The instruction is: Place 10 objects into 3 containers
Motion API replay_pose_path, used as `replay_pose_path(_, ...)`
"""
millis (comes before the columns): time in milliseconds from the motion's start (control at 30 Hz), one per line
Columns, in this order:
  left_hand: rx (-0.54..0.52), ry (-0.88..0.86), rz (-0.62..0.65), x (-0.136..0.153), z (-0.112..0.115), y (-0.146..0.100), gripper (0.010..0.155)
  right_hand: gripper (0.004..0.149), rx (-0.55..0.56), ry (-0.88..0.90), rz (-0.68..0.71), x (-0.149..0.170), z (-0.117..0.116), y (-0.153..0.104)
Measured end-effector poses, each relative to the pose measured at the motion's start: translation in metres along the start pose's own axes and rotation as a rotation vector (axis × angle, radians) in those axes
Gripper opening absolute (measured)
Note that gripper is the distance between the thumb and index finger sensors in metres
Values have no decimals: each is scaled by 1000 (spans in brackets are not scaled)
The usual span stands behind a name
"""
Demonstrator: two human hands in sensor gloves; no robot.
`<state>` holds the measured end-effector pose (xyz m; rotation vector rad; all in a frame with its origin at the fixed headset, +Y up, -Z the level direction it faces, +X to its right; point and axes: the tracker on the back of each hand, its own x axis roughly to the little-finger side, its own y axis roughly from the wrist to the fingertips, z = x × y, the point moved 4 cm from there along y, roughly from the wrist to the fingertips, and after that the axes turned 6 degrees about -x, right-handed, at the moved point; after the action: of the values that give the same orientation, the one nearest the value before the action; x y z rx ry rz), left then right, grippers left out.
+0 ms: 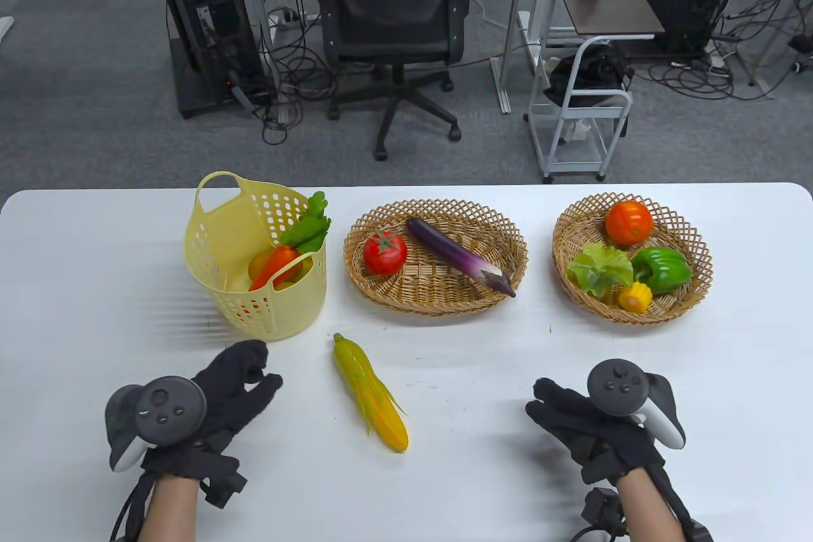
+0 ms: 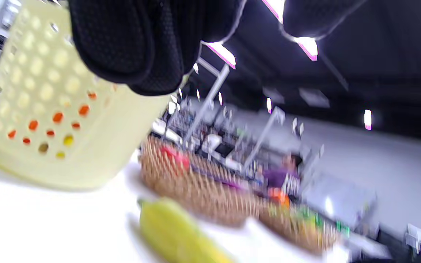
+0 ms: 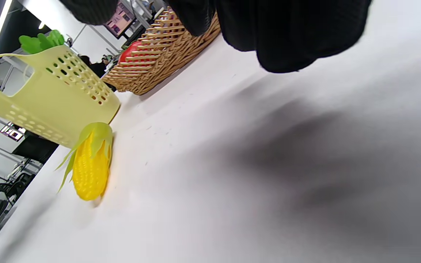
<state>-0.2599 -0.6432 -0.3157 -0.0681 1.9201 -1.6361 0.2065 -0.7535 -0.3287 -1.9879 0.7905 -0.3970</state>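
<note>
A yellow corn cob [image 1: 371, 394] lies on the white table between my hands; it shows in the right wrist view [image 3: 90, 164] and blurred in the left wrist view [image 2: 174, 230]. A yellow plastic basket [image 1: 219, 250] at the back left holds a carrot [image 1: 274, 265] with green leaves. The middle wicker basket [image 1: 438, 304] holds a tomato [image 1: 385, 251] and an eggplant [image 1: 458, 255]. The right wicker basket [image 1: 565, 230] holds an orange tomato [image 1: 629, 222], lettuce [image 1: 597, 269], a green pepper [image 1: 662, 269] and a small yellow pepper [image 1: 636, 297]. My left hand [image 1: 244, 377] is empty, left of the corn. My right hand [image 1: 559, 405] is empty, to its right.
The table's far edge runs just behind the baskets. Beyond it stand an office chair [image 1: 394, 14], a computer tower [image 1: 206, 21] and a white cart [image 1: 581, 116] on the floor.
</note>
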Motion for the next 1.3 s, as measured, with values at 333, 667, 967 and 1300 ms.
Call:
replay_pose_path(333, 313, 491, -76, -19, 95, 54, 85, 74, 14, -1, 18, -5, 1, -3)
replay_pose_path(667, 569, 525, -172, -5, 155, 82, 91, 74, 6, 2, 9, -4, 0, -3)
replay_pose_path(967, 567, 553, -199, 1, 162, 84, 81, 74, 6, 3, 7, -5, 1, -4)
replay_pose_path(1300, 561, 689, -207, 0, 161, 78, 77, 74, 9, 4, 12, -6, 2, -5)
